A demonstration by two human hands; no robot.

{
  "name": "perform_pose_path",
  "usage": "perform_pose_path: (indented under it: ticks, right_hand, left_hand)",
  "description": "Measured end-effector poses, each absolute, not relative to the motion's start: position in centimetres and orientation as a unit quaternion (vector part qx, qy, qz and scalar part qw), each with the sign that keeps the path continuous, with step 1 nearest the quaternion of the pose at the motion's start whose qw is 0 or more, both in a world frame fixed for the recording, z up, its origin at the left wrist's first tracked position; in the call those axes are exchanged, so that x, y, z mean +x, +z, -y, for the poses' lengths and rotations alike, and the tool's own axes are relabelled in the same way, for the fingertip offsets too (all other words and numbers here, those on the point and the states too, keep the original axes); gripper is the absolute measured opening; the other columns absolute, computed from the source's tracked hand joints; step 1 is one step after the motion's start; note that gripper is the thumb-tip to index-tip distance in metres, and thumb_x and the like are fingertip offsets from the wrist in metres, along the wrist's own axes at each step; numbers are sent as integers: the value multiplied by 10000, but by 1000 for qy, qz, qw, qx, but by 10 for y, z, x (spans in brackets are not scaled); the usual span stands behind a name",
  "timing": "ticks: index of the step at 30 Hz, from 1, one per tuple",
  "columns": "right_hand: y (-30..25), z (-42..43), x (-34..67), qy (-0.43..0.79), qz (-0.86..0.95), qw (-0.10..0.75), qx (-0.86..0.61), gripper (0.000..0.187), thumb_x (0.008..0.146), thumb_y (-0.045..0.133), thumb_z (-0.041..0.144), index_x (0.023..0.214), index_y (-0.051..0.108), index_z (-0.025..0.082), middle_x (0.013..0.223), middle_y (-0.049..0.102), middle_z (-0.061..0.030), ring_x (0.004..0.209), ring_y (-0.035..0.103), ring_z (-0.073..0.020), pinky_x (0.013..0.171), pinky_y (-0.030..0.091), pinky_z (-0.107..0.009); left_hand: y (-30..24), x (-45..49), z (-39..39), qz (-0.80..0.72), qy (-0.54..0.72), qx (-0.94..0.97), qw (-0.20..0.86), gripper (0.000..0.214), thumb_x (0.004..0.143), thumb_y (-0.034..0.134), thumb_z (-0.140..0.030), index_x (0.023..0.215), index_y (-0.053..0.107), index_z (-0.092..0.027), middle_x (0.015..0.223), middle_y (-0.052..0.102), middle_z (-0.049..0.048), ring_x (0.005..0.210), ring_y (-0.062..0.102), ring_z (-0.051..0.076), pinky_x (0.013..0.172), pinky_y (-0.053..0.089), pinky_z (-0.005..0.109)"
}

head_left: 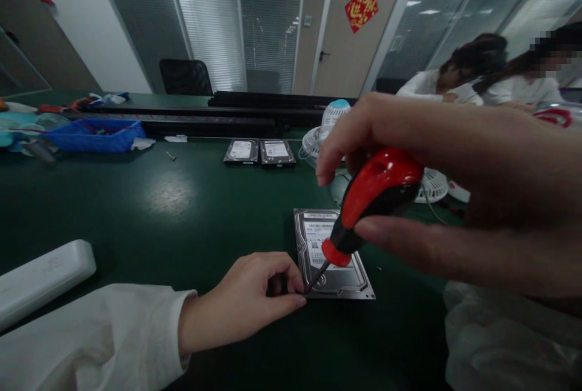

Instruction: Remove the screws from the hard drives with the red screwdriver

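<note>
A silver hard drive (336,279) with a white label lies flat on the dark green table. My right hand (436,197) grips a red and black screwdriver (381,194) by its handle, the shaft slanting down to the drive's near left corner. At that same corner, my left hand (259,294) has thumb and forefinger closed together beside the screwdriver's tip. Whatever those fingertips pinch is too small and hidden to make out. A tiny screw-like piece (379,268) rests on the table to the right of the drive.
Two more hard drives (240,151) sit side by side farther back. White fans (335,111) stand behind my right hand. At the left are a blue tray (97,135) and a long white object (50,276). Black bars line the back; two people sit at the right.
</note>
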State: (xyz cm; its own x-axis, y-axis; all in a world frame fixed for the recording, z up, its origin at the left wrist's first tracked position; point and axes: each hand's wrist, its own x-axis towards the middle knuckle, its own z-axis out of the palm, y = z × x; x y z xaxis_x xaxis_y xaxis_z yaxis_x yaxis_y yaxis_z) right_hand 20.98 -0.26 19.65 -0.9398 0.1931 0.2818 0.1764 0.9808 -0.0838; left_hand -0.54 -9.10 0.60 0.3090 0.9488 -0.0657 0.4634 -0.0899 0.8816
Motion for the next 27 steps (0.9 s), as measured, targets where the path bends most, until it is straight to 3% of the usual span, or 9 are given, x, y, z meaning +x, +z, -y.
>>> perform_pose_path:
  ticks: [4, 8, 14, 18, 27]
  right_hand:
    - [195, 2, 209, 16, 976, 177, -125, 249, 982, 579, 440, 1175, 595, 283, 1016, 667, 2, 706, 600, -76, 545, 482, -236]
    - [194, 2, 211, 35, 982, 154, -106, 321, 920, 614, 301, 1237, 567, 313, 1039, 650, 35, 702, 608, -52, 596, 526, -180]
    - [193, 0, 210, -6, 978, 168, -123, 234, 1004, 534, 440, 1201, 566, 317, 1055, 664, 21, 785, 645, -62, 566, 511, -180]
    - [193, -1, 211, 15, 980, 151, -128, 281, 978, 583, 435, 1237, 540, 335, 1026, 673, 29, 716, 625, -60, 504, 502, -189]
    - [193, -4, 210, -10, 980, 162, -117, 270, 987, 571, 466, 1213, 549, 320, 998, 691, 38, 725, 641, -71, 535, 517, -183]
  left_hand:
    - [6, -5, 91, -519, 279, 683, 432, 98, 851, 780, -299, 896, 742, -221, 782, 669, -61, 667, 568, 99, 591, 434, 218]
    - [6, -6, 91, -523, 275, 683, 429, 102, 845, 784, -300, 900, 746, -223, 785, 669, -61, 670, 564, 100, 591, 432, 218]
    - [5, -5, 91, -524, 275, 685, 424, 105, 849, 783, -311, 903, 750, -228, 788, 673, -58, 675, 571, 102, 597, 432, 214]
    - [5, -6, 91, -522, 280, 684, 426, 107, 848, 783, -311, 898, 748, -222, 801, 684, -52, 677, 575, 103, 599, 434, 215]
    - [8, -5, 90, -526, 274, 682, 429, 113, 837, 786, -304, 899, 751, -216, 796, 692, -48, 683, 588, 111, 606, 436, 224]
